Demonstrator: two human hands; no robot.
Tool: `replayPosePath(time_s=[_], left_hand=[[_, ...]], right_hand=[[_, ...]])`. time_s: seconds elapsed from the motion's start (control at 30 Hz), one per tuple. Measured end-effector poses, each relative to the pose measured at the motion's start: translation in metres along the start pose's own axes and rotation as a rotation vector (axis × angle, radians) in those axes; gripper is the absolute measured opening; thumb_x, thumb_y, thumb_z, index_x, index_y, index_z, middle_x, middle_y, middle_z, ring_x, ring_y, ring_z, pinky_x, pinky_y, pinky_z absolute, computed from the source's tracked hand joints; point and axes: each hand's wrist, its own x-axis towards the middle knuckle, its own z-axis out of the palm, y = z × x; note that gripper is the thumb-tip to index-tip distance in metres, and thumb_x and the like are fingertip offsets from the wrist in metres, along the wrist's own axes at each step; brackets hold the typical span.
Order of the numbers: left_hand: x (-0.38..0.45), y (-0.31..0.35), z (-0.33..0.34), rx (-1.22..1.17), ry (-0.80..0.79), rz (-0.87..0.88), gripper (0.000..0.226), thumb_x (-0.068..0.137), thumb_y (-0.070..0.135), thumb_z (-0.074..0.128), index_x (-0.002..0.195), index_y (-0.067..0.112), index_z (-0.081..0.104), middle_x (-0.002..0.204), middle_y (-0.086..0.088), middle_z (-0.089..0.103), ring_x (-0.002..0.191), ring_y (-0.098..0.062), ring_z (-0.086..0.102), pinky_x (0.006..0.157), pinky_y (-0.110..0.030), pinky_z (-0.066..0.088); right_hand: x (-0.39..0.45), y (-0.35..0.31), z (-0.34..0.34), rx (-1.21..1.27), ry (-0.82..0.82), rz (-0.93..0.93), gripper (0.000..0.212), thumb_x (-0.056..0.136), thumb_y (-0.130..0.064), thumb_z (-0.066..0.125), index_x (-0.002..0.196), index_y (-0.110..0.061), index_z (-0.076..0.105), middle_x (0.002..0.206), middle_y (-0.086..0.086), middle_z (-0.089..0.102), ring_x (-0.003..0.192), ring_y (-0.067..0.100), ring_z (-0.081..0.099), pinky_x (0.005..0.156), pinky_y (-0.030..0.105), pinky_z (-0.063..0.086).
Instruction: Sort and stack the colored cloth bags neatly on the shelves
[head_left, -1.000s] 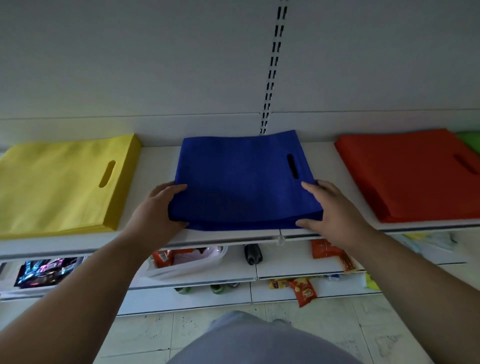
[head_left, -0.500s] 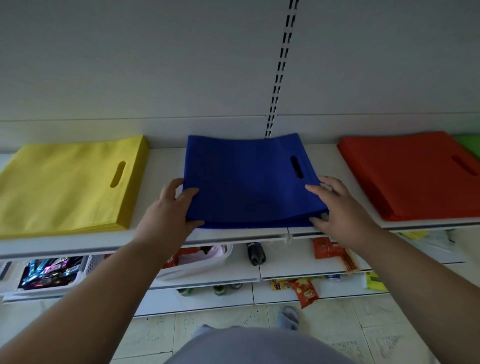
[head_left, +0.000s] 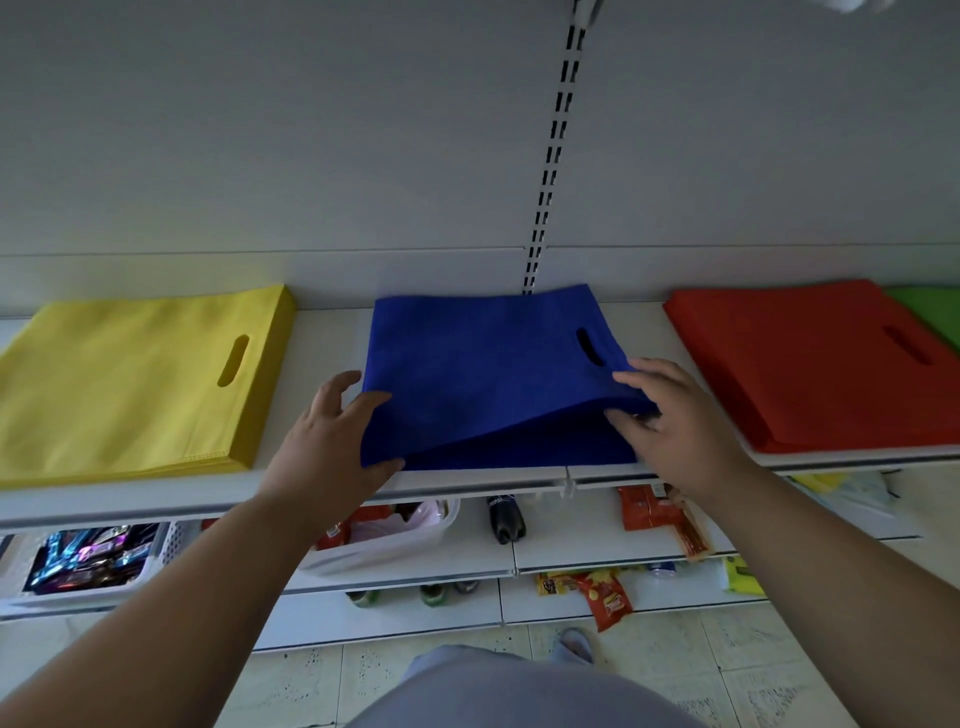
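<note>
Top shelf (head_left: 322, 338), far left: yellow bag stack (head_left: 130, 384), flat, handle slot toward the right, edges squared. Bare shelf strip between it and the blue stack.

Left hand (head_left: 332, 441) at the near-left corner of the blue bag stack (head_left: 483, 374). Thumb under the lifted corner, fingers spread on top of the cloth; it pinches the upper bags.

Blue stack sits mid-shelf, just under the slotted upright (head_left: 553, 156) on the back wall. Upper bags raised along the near edge, a dark gap showing above the lower ones that lie flat on the shelf. Handle slot on the right side.

Right hand (head_left: 670, 415) at the near-right corner of the blue stack, fingers over the top, thumb beneath, gripping the raised layer.

Right of that: red bag stack (head_left: 810, 364), flat, well apart from the blue. Green bag (head_left: 930, 312) at the far right edge, partly cut off.

Lower shelves: white baskets (head_left: 384, 545) of packets, a dark bottle (head_left: 505, 519), snack packs (head_left: 608, 597).
</note>
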Motion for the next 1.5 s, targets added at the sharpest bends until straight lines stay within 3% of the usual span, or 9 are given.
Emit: replayPosePath(time_s=[0.23, 0.37, 0.53, 0.6, 0.73, 0.93, 1.1, 1.27, 1.5], left_hand=[[0.001, 0.008, -0.006, -0.04, 0.139, -0.052, 0.051, 0.087, 0.026, 0.067, 0.135, 0.027, 0.049, 0.15, -0.004, 0.029, 0.124, -0.029, 0.05, 0.096, -0.038, 0.05], [0.006, 0.013, -0.005, -0.351, 0.008, -0.197, 0.066, 0.082, 0.02, 0.075, 0.139, 0.026, 0.043, 0.151, -0.004, 0.025, 0.131, -0.025, 0.04, 0.103, -0.033, 0.044], [0.005, 0.007, -0.003, -0.562, -0.074, -0.33, 0.072, 0.076, 0.021, 0.081, 0.136, 0.032, 0.043, 0.111, 0.001, 0.063, 0.091, -0.017, 0.064, 0.083, -0.04, 0.058], [0.003, 0.008, -0.004, -0.56, -0.068, -0.325, 0.073, 0.076, 0.022, 0.081, 0.136, 0.033, 0.042, 0.099, 0.006, 0.066, 0.084, -0.013, 0.066, 0.078, -0.035, 0.058], [0.009, 0.01, -0.008, -0.494, -0.047, -0.283, 0.072, 0.078, 0.025, 0.079, 0.139, 0.029, 0.04, 0.108, 0.004, 0.063, 0.087, -0.01, 0.062, 0.077, -0.028, 0.054], [0.007, 0.008, -0.005, -0.541, -0.089, -0.292, 0.08, 0.076, 0.03, 0.081, 0.142, 0.031, 0.036, 0.112, 0.005, 0.061, 0.091, -0.011, 0.062, 0.081, -0.031, 0.055], [0.002, 0.014, -0.004, -0.474, 0.011, -0.28, 0.076, 0.081, 0.033, 0.076, 0.146, 0.027, 0.036, 0.119, 0.003, 0.061, 0.099, -0.018, 0.061, 0.086, -0.037, 0.056], [0.002, 0.013, -0.004, -0.508, 0.015, -0.22, 0.07, 0.082, 0.026, 0.075, 0.142, 0.029, 0.038, 0.102, 0.019, 0.058, 0.091, -0.011, 0.064, 0.072, -0.026, 0.056], [-0.001, 0.014, -0.002, -0.373, -0.011, -0.25, 0.076, 0.081, 0.035, 0.075, 0.146, 0.024, 0.036, 0.118, 0.005, 0.061, 0.094, -0.014, 0.059, 0.075, -0.026, 0.052]], right_hand=[[-0.001, 0.002, 0.0, 0.034, -0.028, 0.036, 0.048, 0.084, -0.018, 0.075, 0.129, -0.013, 0.059, 0.136, -0.002, 0.044, 0.119, 0.005, 0.047, 0.086, 0.01, 0.045], [-0.005, 0.003, 0.005, 0.114, -0.103, 0.203, 0.072, 0.076, -0.028, 0.082, 0.138, -0.026, 0.046, 0.136, -0.007, 0.041, 0.124, 0.008, 0.044, 0.102, 0.027, 0.041], [-0.007, -0.004, 0.008, 0.21, -0.206, 0.306, 0.102, 0.07, -0.033, 0.086, 0.152, -0.029, 0.026, 0.145, -0.009, 0.036, 0.133, 0.009, 0.037, 0.11, 0.032, 0.035], [-0.008, -0.006, 0.007, 0.244, -0.2, 0.302, 0.1, 0.071, -0.029, 0.086, 0.151, -0.031, 0.026, 0.139, -0.011, 0.043, 0.128, 0.008, 0.043, 0.106, 0.03, 0.038], [-0.003, -0.009, 0.008, 0.238, -0.16, 0.259, 0.077, 0.071, -0.028, 0.086, 0.126, -0.049, 0.036, 0.116, -0.023, 0.054, 0.114, 0.007, 0.055, 0.088, 0.024, 0.045], [-0.003, -0.001, 0.011, 0.317, -0.171, 0.362, 0.091, 0.076, -0.053, 0.075, 0.151, -0.039, 0.025, 0.149, -0.014, 0.04, 0.134, 0.011, 0.043, 0.111, 0.042, 0.039], [-0.008, -0.006, 0.011, 0.25, -0.083, 0.301, 0.076, 0.085, -0.037, 0.073, 0.149, -0.033, 0.034, 0.136, -0.015, 0.053, 0.118, 0.005, 0.055, 0.103, 0.032, 0.047], [-0.012, -0.001, 0.014, 0.18, -0.122, 0.299, 0.081, 0.079, -0.053, 0.071, 0.148, -0.034, 0.034, 0.135, -0.013, 0.055, 0.12, 0.005, 0.054, 0.102, 0.037, 0.048], [-0.016, 0.001, 0.016, 0.093, -0.128, 0.293, 0.074, 0.079, -0.049, 0.073, 0.143, -0.036, 0.038, 0.124, -0.013, 0.057, 0.111, 0.006, 0.057, 0.09, 0.029, 0.051]])
